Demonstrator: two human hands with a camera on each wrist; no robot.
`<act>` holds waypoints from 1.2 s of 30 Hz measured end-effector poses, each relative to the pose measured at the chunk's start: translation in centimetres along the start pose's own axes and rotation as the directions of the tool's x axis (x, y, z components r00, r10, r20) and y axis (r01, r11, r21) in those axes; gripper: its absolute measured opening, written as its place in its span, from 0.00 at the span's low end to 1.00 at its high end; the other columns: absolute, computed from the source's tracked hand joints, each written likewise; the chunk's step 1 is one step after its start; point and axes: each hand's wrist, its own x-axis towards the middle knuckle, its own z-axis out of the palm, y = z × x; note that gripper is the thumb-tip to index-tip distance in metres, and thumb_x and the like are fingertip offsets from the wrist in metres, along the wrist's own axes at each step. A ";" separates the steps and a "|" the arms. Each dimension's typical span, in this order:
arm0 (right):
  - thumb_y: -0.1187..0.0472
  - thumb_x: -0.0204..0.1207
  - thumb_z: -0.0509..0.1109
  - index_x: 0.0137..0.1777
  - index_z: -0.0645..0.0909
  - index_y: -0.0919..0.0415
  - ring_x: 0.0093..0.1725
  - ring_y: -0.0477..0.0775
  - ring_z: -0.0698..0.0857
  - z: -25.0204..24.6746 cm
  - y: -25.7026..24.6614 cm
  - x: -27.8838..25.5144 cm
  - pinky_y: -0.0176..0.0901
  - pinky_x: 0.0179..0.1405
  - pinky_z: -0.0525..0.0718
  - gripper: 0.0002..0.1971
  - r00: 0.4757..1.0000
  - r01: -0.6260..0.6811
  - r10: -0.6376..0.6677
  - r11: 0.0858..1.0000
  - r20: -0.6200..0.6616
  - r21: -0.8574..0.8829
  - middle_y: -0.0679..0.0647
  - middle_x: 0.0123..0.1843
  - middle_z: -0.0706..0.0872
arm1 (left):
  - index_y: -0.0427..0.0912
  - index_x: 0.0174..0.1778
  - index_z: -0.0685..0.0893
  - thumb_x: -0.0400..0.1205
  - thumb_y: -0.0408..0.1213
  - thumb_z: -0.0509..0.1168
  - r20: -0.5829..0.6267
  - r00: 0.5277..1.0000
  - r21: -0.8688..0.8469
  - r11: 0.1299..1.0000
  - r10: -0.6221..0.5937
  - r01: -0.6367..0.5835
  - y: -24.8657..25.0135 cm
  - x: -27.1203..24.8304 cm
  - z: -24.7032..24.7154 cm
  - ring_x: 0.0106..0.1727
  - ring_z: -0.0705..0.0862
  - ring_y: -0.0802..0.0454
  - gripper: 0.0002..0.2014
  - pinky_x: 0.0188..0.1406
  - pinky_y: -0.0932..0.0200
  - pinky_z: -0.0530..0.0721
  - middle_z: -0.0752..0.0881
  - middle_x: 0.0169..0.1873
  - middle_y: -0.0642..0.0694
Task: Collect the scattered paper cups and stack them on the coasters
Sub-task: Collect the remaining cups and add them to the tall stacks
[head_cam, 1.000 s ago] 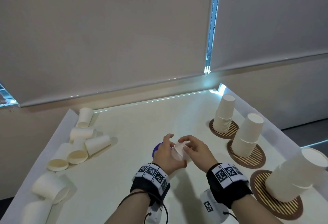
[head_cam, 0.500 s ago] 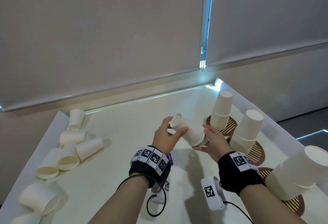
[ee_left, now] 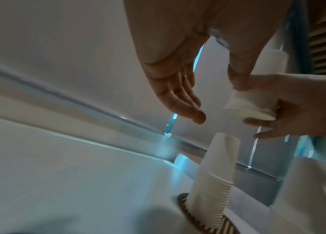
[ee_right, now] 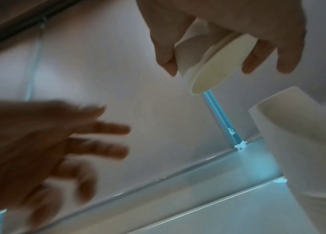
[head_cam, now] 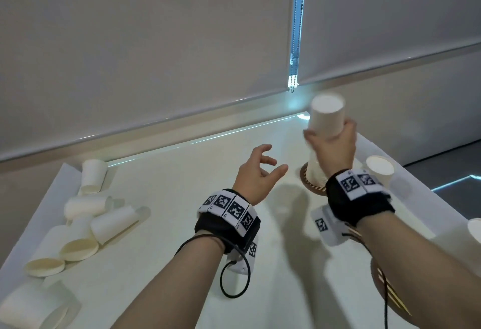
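Two hands are seen above the bench (head_cam: 161, 182): the left hand (head_cam: 256, 172) is held empty with fingers loosely spread, while a small nested batch of paper cups (head_cam: 326, 117), mouth down and long axis near upright, is gripped around its lower part by the right hand (head_cam: 331, 150). Directly beneath and just beyond that hand, the farthest stack (ee_left: 214, 178) is shown standing on its coaster (head_cam: 311, 184), so a straight lowering by the nearer right hand is judged to be called for. Loose cups (head_cam: 86, 222) are left lying at the bench's left side.

left hand (head_cam: 256, 172): raised, fingers spread, empty | right hand (head_cam: 331, 146): raised, curled grip
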 end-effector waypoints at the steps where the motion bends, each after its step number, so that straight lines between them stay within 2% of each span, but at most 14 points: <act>1: 0.58 0.62 0.80 0.67 0.68 0.66 0.60 0.59 0.79 0.0 -0.3 1.2 0.43 0.55 0.76 0.36 0.997 0.030 -0.029 0.999 -0.069 0.021 0.62 0.64 0.75 | 0.51 0.70 0.72 0.78 0.45 0.70 -0.016 1.000 -0.002 1.000 -0.025 0.025 -0.7 0.2 -0.2 0.46 0.87 0.43 0.24 0.41 0.60 0.79 0.84 0.50 0.54; 4: 0.56 0.63 0.79 0.68 0.67 0.69 0.63 0.59 0.77 0.7 0.1 3.8 0.48 0.62 0.76 0.37 0.984 0.061 -0.058 0.998 -0.170 0.009 0.62 0.66 0.74 | 0.49 0.64 0.76 0.78 0.41 0.69 -0.068 0.992 0.045 0.993 -0.108 0.111 -3.2 0.1 -1.1 0.41 0.86 0.45 0.19 0.36 0.63 0.78 0.85 0.46 0.52; 6: 0.55 0.62 0.78 0.69 0.67 0.68 0.64 0.60 0.78 1.2 1.1 4.6 0.50 0.63 0.76 0.37 0.982 -0.002 -0.007 0.999 -0.190 -0.050 0.62 0.66 0.76 | 0.46 0.58 0.82 0.78 0.38 0.68 -0.099 0.985 0.131 0.979 -0.143 0.156 -5.1 -0.3 -2.0 0.37 0.83 0.50 0.13 0.35 0.65 0.78 0.85 0.42 0.52; 10: 0.54 0.62 0.79 0.70 0.66 0.65 0.66 0.61 0.78 1.5 3.9 4.5 0.52 0.64 0.76 0.39 0.980 -0.150 0.126 0.978 -0.156 -0.147 0.61 0.68 0.78 | 0.42 0.47 0.87 0.78 0.35 0.65 -0.252 0.937 0.287 0.906 -0.242 0.311 -8.7 -1.5 -5.7 0.43 0.85 0.50 0.07 0.44 0.65 0.78 0.89 0.42 0.46; 15: 0.56 0.61 0.80 0.67 0.70 0.66 0.64 0.62 0.81 1.5 5.7 4.2 0.52 0.60 0.78 0.36 0.960 -0.279 0.259 0.923 -0.110 -0.263 0.62 0.66 0.81 | 0.41 0.50 0.86 0.79 0.36 0.63 -0.519 0.776 0.329 0.754 -0.359 0.568 -12.8 -3.9 -12.5 0.50 0.84 0.44 0.08 0.47 0.60 0.78 0.88 0.49 0.42; 17: 0.54 0.61 0.80 0.66 0.70 0.68 0.62 0.65 0.82 1.5 6.1 4.0 0.56 0.60 0.79 0.36 0.944 -0.330 0.315 0.880 -0.101 -0.341 0.64 0.66 0.81 | 0.41 0.50 0.85 0.79 0.37 0.63 -0.610 0.708 0.356 0.675 -0.355 0.646 -14.1 -4.6 -15.4 0.58 0.81 0.39 0.08 0.54 0.50 0.82 0.84 0.55 0.39; 19: 0.52 0.61 0.81 0.68 0.69 0.69 0.63 0.67 0.81 1.7 6.7 3.5 0.60 0.61 0.79 0.39 0.933 -0.351 0.352 0.845 -0.075 -0.402 0.67 0.66 0.80 | 0.40 0.54 0.83 0.79 0.38 0.64 -0.698 0.610 0.350 0.565 -0.375 0.747 -15.2 -5.4 -18.0 0.65 0.74 0.36 0.10 0.59 0.43 0.79 0.77 0.61 0.35; 22: 0.50 0.62 0.80 0.70 0.66 0.67 0.64 0.69 0.80 1.8 7.5 3.1 0.61 0.60 0.77 0.41 0.919 -0.374 0.391 0.814 -0.057 -0.445 0.68 0.67 0.77 | 0.38 0.60 0.77 0.79 0.39 0.64 -0.765 0.470 0.243 0.478 -0.440 0.844 -16.4 -6.5 -20.4 0.68 0.68 0.35 0.15 0.63 0.40 0.71 0.70 0.65 0.32; 25: 0.48 0.59 0.78 0.72 0.64 0.62 0.65 0.68 0.79 1.9 8.0 3.0 0.60 0.63 0.74 0.43 0.908 -0.396 0.416 0.807 -0.053 -0.439 0.65 0.70 0.75 | 0.32 0.64 0.69 0.81 0.45 0.62 -0.799 0.400 0.198 0.431 -0.449 0.880 -17.5 -7.0 -21.6 0.68 0.69 0.33 0.23 0.64 0.37 0.70 0.69 0.65 0.29; 28: 0.49 0.65 0.77 0.76 0.58 0.62 0.72 0.69 0.72 1.9 8.3 2.5 0.62 0.72 0.68 0.44 0.872 -0.444 0.487 0.738 -0.055 -0.508 0.65 0.74 0.70 | 0.31 0.75 0.58 0.83 0.48 0.60 -0.791 0.321 0.087 0.423 -0.521 0.902 -17.9 -6.7 -22.4 0.74 0.64 0.34 0.32 0.70 0.36 0.64 0.66 0.71 0.28; 30: 0.48 0.65 0.76 0.77 0.55 0.64 0.76 0.68 0.68 2.2 8.0 1.8 0.63 0.75 0.64 0.46 0.841 -0.502 0.531 0.689 -0.108 -0.523 0.66 0.76 0.67 | 0.29 0.78 0.53 0.84 0.48 0.59 -0.794 0.311 0.054 0.450 -0.522 0.892 -18.1 -6.5 -22.5 0.77 0.63 0.34 0.35 0.73 0.37 0.61 0.64 0.74 0.28; 31: 0.50 0.66 0.76 0.76 0.56 0.67 0.77 0.66 0.67 2.5 7.9 1.3 0.61 0.76 0.63 0.45 0.830 -0.527 0.539 0.674 -0.141 -0.518 0.66 0.76 0.66 | 0.28 0.79 0.51 0.85 0.47 0.58 -0.787 0.327 0.060 0.462 -0.523 0.885 -18.4 -6.5 -22.4 0.77 0.63 0.33 0.35 0.74 0.36 0.60 0.64 0.75 0.27; 33: 0.53 0.68 0.74 0.72 0.61 0.71 0.76 0.64 0.66 3.4 7.7 -0.2 0.57 0.76 0.64 0.39 0.843 -0.528 0.504 0.703 -0.190 -0.477 0.66 0.74 0.68 | 0.27 0.80 0.48 0.85 0.44 0.57 -0.757 0.352 0.053 0.485 -0.551 0.873 -19.1 -6.4 -22.5 0.77 0.64 0.31 0.36 0.74 0.35 0.61 0.65 0.76 0.27; 36: 0.47 0.62 0.68 0.67 0.70 0.68 0.71 0.63 0.73 4.6 7.4 -2.8 0.51 0.68 0.70 0.36 0.898 -0.439 0.394 0.805 -0.194 -0.399 0.65 0.70 0.73 | 0.28 0.75 0.63 0.83 0.41 0.60 -0.730 0.343 -0.065 0.559 -0.591 0.826 -19.7 -6.4 -23.0 0.70 0.74 0.32 0.28 0.68 0.41 0.71 0.74 0.70 0.30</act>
